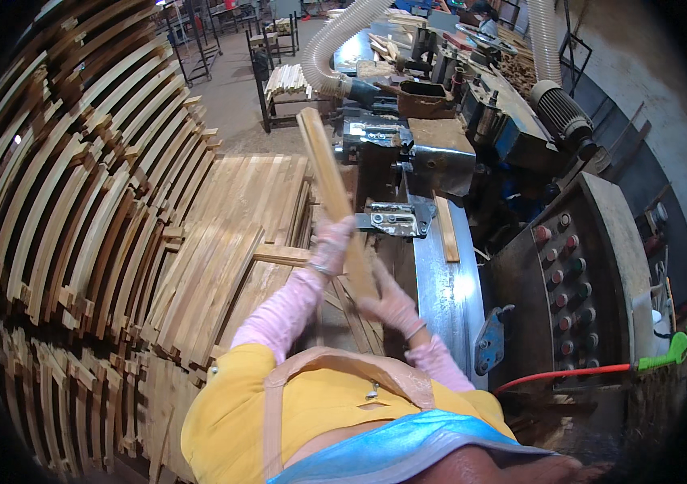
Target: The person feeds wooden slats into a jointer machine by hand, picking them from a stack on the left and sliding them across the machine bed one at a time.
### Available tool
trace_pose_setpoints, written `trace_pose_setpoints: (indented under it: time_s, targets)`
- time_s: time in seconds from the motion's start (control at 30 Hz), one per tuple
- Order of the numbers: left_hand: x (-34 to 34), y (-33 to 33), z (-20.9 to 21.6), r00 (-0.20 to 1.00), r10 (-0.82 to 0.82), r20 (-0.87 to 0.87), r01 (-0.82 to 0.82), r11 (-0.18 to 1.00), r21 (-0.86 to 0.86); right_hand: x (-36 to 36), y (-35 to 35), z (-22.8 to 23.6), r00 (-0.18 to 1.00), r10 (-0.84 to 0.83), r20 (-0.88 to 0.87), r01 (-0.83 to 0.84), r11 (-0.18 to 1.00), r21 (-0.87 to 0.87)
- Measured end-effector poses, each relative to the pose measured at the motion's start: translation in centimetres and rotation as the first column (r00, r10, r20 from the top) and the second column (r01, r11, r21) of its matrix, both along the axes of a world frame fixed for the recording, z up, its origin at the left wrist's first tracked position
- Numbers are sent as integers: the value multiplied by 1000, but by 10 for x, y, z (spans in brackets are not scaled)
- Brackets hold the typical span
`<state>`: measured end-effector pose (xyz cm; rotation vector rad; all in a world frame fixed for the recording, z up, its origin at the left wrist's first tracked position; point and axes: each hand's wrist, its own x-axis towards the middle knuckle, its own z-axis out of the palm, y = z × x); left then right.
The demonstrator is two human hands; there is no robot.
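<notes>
A wooden board [327,165] slants up and away in front of me, clear of the machine bed. Around its middle my left hand [332,244] is closed, gripping the left edge. My right hand [392,303] is at the near end, on the right side, its fingers against the wood and partly hidden. Another wooden strip [445,229] lies on the shiny metal machine bed [445,302] to the right. Close to my left forearm are stacked boards [198,282], with a short piece [281,256] sticking out crosswise.
Tall stacks of wooden strips [77,218] fill the left side. A woodworking machine [440,161] with a ribbed hose [329,48] stands ahead. To the right are a button panel [565,282], a motor [563,113] and a green air gun [666,352] on a red hose [561,374].
</notes>
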<state>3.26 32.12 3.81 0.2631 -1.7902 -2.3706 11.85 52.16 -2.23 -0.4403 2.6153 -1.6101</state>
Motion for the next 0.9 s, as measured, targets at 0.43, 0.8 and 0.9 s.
trace_pose_setpoints:
  time_s: [0.43,0.8,0.9]
  targets:
    - [85,-32,-138,827,-409,385,486,865,-124,194,150,-44,744,-604,-284,596,409,691]
    - [54,-62,-115,929,-165,332,349,695,-629,-47,140,-49,672,-616,-410,731,463,502]
    - [56,-119,-118,912,150,383,274,474,-837,7,131,-34,715,-635,-292,640,426,640]
